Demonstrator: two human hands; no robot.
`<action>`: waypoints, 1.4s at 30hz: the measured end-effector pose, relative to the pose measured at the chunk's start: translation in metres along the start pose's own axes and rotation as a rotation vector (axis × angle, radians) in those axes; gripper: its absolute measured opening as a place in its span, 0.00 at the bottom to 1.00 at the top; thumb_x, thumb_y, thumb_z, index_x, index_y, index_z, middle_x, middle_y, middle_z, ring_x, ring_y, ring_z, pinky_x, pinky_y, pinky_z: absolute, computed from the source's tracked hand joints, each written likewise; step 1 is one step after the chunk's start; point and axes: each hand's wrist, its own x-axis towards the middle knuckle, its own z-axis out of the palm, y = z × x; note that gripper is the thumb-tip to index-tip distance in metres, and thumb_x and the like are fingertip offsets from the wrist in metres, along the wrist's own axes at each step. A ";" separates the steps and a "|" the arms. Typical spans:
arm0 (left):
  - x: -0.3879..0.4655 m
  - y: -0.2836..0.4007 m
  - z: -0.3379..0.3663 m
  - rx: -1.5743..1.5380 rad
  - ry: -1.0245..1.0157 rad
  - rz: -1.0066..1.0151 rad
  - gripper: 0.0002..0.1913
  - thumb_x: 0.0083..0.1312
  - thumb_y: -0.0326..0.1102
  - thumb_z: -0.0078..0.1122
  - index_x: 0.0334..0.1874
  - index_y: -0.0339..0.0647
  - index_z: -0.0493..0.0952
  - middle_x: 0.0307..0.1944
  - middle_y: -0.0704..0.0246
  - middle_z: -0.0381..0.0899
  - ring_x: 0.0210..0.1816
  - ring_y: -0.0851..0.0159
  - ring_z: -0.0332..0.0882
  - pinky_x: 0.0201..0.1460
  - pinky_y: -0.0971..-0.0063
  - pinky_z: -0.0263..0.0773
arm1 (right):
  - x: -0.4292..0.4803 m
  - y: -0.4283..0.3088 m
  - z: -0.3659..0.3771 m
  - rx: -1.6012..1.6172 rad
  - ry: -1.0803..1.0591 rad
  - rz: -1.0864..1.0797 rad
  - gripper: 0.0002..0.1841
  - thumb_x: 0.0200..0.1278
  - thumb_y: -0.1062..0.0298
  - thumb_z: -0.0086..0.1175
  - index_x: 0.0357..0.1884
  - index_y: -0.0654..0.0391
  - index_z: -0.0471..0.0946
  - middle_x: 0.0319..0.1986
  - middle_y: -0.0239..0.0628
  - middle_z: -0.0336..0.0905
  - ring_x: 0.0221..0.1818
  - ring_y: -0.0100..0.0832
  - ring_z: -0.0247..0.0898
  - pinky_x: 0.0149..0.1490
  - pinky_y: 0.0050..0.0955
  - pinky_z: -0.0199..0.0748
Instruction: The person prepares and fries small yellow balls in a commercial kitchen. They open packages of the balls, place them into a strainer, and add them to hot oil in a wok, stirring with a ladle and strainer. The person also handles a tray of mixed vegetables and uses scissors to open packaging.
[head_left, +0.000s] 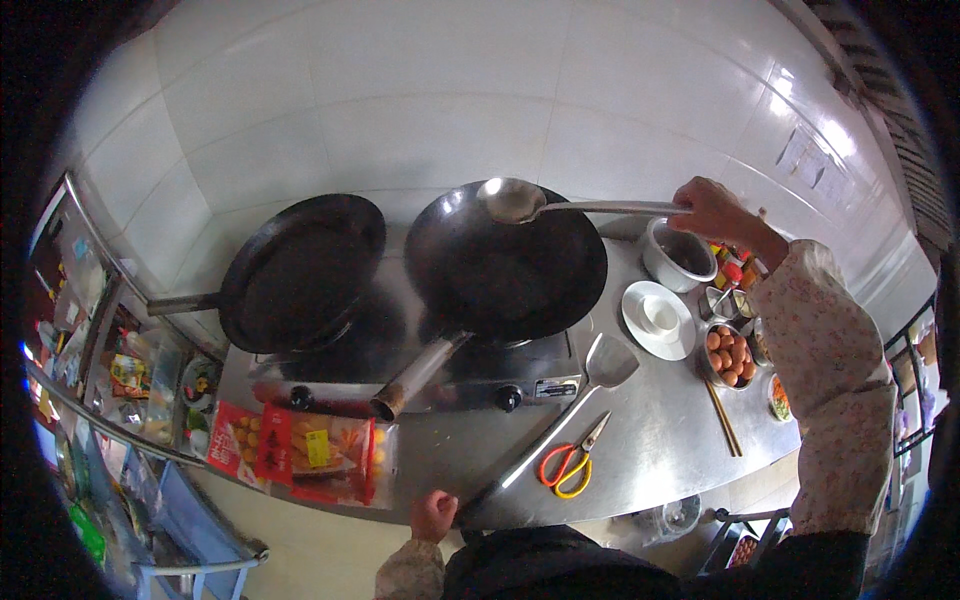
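Observation:
My right hand (709, 208) grips the handle of a steel ladle (517, 201). The ladle's bowl is over the back part of a dark wok (510, 277), which sits on a steel gas stove (450, 382) with its handle towards me. Curled into a loose fist, my left hand (433, 516) is at the counter's front edge, and nothing shows in it. A wok spatula (611, 361) lies slantwise on the counter right of the stove. Beside it are scissors (574, 461) with red and yellow handles.
Left is a second dark pan (300, 274), with red food packets (300, 454) in front. Along the right stand a grey pot (679, 255), a white plate (637, 337) bearing a small bowl, eggs (729, 356) in a bowl and chopsticks (724, 420). A shelf rack (112, 277) borders the left.

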 end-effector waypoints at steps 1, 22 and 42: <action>-0.002 -0.002 0.000 0.008 -0.007 -0.012 0.10 0.54 0.38 0.61 0.28 0.38 0.77 0.21 0.63 0.79 0.25 0.58 0.79 0.29 0.68 0.72 | -0.004 -0.002 0.003 -0.010 0.013 -0.032 0.21 0.41 0.52 0.61 0.32 0.60 0.79 0.31 0.48 0.75 0.38 0.44 0.73 0.45 0.41 0.70; -0.008 0.015 -0.003 0.020 -0.008 -0.057 0.10 0.53 0.40 0.63 0.28 0.41 0.77 0.23 0.65 0.79 0.27 0.61 0.78 0.31 0.70 0.72 | -0.008 -0.023 -0.001 0.068 0.067 -0.079 0.19 0.44 0.52 0.59 0.31 0.59 0.80 0.29 0.47 0.77 0.36 0.43 0.73 0.43 0.39 0.70; -0.092 -0.026 -0.021 0.062 0.130 -0.457 0.12 0.55 0.42 0.59 0.29 0.39 0.77 0.22 0.62 0.79 0.27 0.59 0.78 0.32 0.67 0.73 | 0.111 -0.285 -0.019 -0.352 0.248 -0.629 0.06 0.46 0.69 0.57 0.25 0.60 0.79 0.26 0.44 0.79 0.33 0.42 0.77 0.36 0.39 0.75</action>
